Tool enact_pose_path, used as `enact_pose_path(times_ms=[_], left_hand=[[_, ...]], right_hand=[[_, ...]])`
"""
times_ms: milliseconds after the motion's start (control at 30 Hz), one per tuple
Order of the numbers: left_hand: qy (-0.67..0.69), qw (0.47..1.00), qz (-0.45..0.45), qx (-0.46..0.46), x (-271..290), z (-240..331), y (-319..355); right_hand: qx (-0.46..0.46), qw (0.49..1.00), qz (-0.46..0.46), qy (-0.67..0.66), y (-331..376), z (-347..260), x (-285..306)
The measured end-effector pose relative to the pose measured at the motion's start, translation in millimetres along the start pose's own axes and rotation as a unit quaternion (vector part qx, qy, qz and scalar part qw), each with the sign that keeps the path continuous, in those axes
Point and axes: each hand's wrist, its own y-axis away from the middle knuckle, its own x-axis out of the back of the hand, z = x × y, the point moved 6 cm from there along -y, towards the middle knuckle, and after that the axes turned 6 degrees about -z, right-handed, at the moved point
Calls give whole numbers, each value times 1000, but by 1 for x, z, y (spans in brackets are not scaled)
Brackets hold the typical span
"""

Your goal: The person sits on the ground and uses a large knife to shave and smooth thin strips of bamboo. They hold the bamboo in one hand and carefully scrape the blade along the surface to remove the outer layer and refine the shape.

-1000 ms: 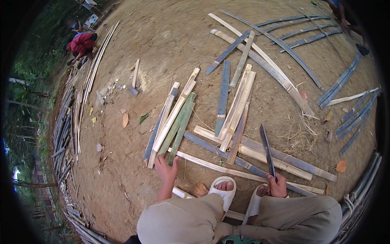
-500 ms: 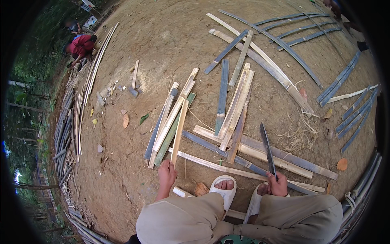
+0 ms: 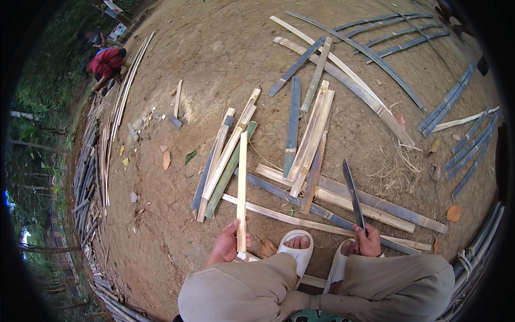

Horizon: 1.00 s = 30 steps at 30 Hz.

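My left hand [image 3: 226,244] is closed around the lower end of a pale split bamboo strip [image 3: 242,188], which points away from me, nearly upright in the picture. In my right hand [image 3: 368,241] is a machete [image 3: 352,188] with a dark blade; its handle is mostly hidden in the fist and the blade points forward. Just beyond the left hand lies a pile of strips, among them a green bamboo strip [image 3: 230,170] and a pale one [image 3: 232,147]. Between the hands, a long dark strip [image 3: 268,187] crosses the ground near my sandals [image 3: 295,252].
More split bamboo [image 3: 314,139] lies ahead, with a bamboo lattice [image 3: 394,36] at the far right. Bamboo poles [image 3: 86,177] are stacked along the left edge. A person in red [image 3: 108,63] crouches at the far left. Thin shavings [image 3: 394,174] lie right of the machete.
My left hand has raised the pale bamboo strip and drawn it nearer, turning it more upright in view; its fingers now face up more. The right hand with the machete has hardly moved.
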Motion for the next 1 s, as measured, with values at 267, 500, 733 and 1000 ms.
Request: enact_pose_path(times_ms=[267, 500, 733, 1000], left_hand=[[110, 984, -136, -19, -37, 33, 20], [177, 893, -396, 118, -154, 39, 9], [86, 886, -409, 199, -227, -7, -29], [57, 916, -333, 218, -203, -30, -34]], right_hand=[[12, 1000, 2, -7, -1, 0, -2], [113, 990, 62, 62, -4, -46, 23], [276, 928, 97, 231, 17, -129, 33], [335, 864, 18, 374, 15, -122, 12]])
